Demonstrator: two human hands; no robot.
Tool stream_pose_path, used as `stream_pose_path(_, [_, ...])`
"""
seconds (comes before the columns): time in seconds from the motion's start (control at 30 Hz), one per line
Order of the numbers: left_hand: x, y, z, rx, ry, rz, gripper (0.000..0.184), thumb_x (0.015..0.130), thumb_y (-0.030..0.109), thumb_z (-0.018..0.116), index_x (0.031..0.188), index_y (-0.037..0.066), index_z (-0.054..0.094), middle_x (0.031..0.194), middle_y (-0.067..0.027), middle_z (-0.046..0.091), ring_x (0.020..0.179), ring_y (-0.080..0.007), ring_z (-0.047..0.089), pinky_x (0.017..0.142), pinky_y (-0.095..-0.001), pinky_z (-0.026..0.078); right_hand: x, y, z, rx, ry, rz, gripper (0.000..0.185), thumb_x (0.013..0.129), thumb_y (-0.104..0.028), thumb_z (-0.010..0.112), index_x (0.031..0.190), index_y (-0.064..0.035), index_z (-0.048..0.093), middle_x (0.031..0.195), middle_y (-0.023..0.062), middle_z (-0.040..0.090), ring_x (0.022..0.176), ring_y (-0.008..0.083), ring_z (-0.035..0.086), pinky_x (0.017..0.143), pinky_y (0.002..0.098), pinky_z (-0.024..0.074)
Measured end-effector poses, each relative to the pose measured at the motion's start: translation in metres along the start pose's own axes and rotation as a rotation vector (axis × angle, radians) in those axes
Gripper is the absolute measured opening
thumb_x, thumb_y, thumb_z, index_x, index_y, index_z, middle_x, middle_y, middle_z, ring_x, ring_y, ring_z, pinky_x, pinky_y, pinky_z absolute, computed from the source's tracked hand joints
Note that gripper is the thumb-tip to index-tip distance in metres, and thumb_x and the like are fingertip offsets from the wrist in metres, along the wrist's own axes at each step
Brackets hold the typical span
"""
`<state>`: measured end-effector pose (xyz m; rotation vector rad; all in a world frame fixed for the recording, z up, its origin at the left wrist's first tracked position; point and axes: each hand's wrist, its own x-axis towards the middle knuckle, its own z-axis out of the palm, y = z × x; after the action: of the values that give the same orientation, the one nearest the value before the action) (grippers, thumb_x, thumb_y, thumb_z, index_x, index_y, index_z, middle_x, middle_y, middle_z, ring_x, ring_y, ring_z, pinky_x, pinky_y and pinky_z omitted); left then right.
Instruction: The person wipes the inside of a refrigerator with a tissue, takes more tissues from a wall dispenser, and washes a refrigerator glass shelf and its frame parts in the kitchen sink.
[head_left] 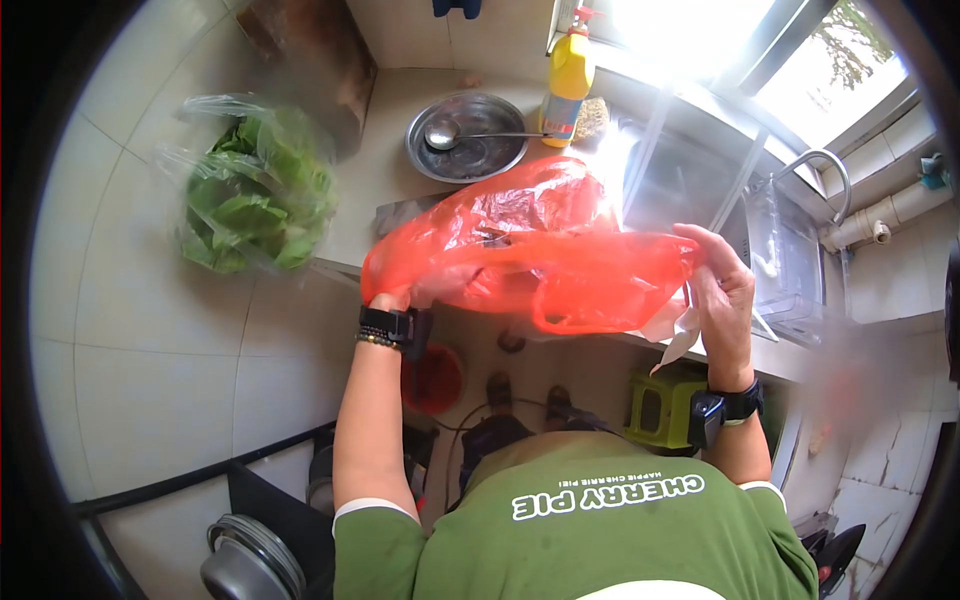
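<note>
A thin red plastic bag (560,260) is stretched between my two hands above the counter's front edge. My left hand (400,297) is mostly inside or behind the bag's left end, and its fingers show only dimly through the plastic. At the bag's right end, my right hand (722,290) pinches the rim between thumb and fingers. A pale, limp strip (682,338) hangs beside that hand. Just behind the bag, a metal plate (480,165) on the counter carries a metal ladle (441,133). What the bag holds, if anything, cannot be made out.
Leafy greens in a clear bag (258,190) are at the left. A yellow pump bottle (568,85) stands behind the plate. At the right are a sink (790,270) and curved faucet (845,180). Below are a red bucket (433,380) and a green stool (660,408).
</note>
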<state>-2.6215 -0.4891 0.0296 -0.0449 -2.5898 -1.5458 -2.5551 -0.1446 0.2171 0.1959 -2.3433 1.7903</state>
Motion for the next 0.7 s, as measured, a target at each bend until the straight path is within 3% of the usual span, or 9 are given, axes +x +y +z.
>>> stream_pose_path(0.07, [-0.004, 0.010, -0.007, 0.085, 0.032, -0.016, 0.033, 0.080, 0.022, 0.064, 0.109, 0.006, 0.061, 0.106, -0.0098, 0.063, 0.100, -0.0224, 0.058, 0.086, -0.0345, 0.046, 0.001, -0.002, 0.005, -0.005, -0.001, -0.003, 0.031, 0.084, 0.009, 0.041, 0.108, 0.0028, 0.060, 0.088, 0.0021, 0.060, 0.076, 0.0038, 0.051, 0.065, 0.0162, 0.0412])
stream_pose_path(0.2, [0.000, 0.009, 0.007, -0.820, -0.001, -0.364, 0.041, 0.081, 0.019, 0.065, 0.117, 0.003, 0.054, 0.111, -0.0113, 0.060, 0.104, -0.0252, 0.056, 0.088, -0.0353, 0.046, 0.008, -0.009, 0.008, 0.042, -0.013, 0.031, 0.030, 0.085, 0.008, 0.041, 0.108, 0.0028, 0.060, 0.088, 0.0018, 0.060, 0.072, 0.0026, 0.049, 0.060, 0.0152, 0.0380])
stream_pose_path(0.3, [0.000, -0.003, 0.026, -0.218, -0.019, 0.082, 0.041, 0.081, 0.011, 0.063, 0.119, 0.000, 0.052, 0.111, -0.0118, 0.059, 0.103, -0.0236, 0.056, 0.087, -0.0333, 0.047, 0.010, -0.014, 0.013, 0.089, -0.015, 0.030, 0.030, 0.085, 0.008, 0.041, 0.109, 0.0027, 0.060, 0.089, 0.0021, 0.060, 0.072, 0.0031, 0.049, 0.060, 0.0154, 0.0384])
stream_pose_path(0.4, [-0.006, -0.020, 0.030, -0.611, -0.212, -0.204, 0.050, 0.078, 0.002, 0.061, 0.126, 0.000, 0.046, 0.119, -0.0107, 0.055, 0.103, -0.0203, 0.057, 0.088, -0.0316, 0.047, 0.011, -0.019, 0.018, 0.105, -0.004, 0.035, 0.031, 0.085, 0.008, 0.041, 0.109, 0.0027, 0.060, 0.089, 0.0025, 0.060, 0.074, 0.0036, 0.050, 0.062, 0.0157, 0.0395])
stream_pose_path(0.47, [-0.010, 0.025, 0.012, -0.616, -0.286, -0.374, 0.047, 0.077, 0.001, 0.059, 0.123, 0.000, 0.048, 0.113, -0.0102, 0.058, 0.102, -0.0206, 0.057, 0.087, -0.0319, 0.048, 0.012, -0.023, 0.021, 0.100, -0.005, 0.031, 0.031, 0.085, 0.008, 0.041, 0.109, 0.0027, 0.060, 0.090, 0.0027, 0.060, 0.075, 0.0040, 0.051, 0.063, 0.0162, 0.0402])
stream_pose_path(0.7, [-0.036, 0.039, -0.004, -0.930, -0.258, -0.496, 0.038, 0.079, 0.001, 0.057, 0.117, 0.000, 0.050, 0.102, -0.0121, 0.061, 0.080, -0.0224, 0.064, 0.065, -0.0324, 0.055, 0.012, -0.019, 0.019, 0.082, 0.002, 0.076, 0.031, 0.085, 0.007, 0.040, 0.108, 0.0031, 0.060, 0.092, 0.0037, 0.061, 0.078, 0.0046, 0.052, 0.067, 0.0169, 0.0420])
